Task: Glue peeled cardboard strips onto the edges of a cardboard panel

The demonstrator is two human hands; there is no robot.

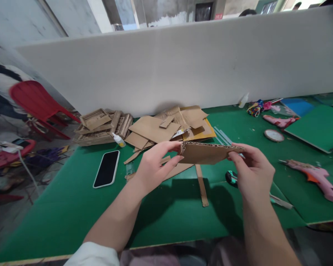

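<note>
A piece of corrugated cardboard [204, 153] is held up above the green table, its fluted edge facing up toward me. My left hand [155, 166] pinches its left end between thumb and fingers. At the right end, my right hand [251, 168] grips it the same way. Below lie a narrow cardboard strip [201, 186] and a larger flat cardboard piece [180, 170], partly hidden by my left hand. Close to my right hand is a black and teal box cutter [231, 178], and its blade [281, 201] seems to show beyond my wrist.
A phone [107, 169] and a small glue bottle [118, 139] lie on the left. Behind are stacked cardboard frames [102, 125] and loose cardboard sheets [155, 127]. To the right are a pink glue gun [315, 179], a tape roll [274, 135] and clear glue sticks [222, 136]. A white partition [169, 70] bounds the table.
</note>
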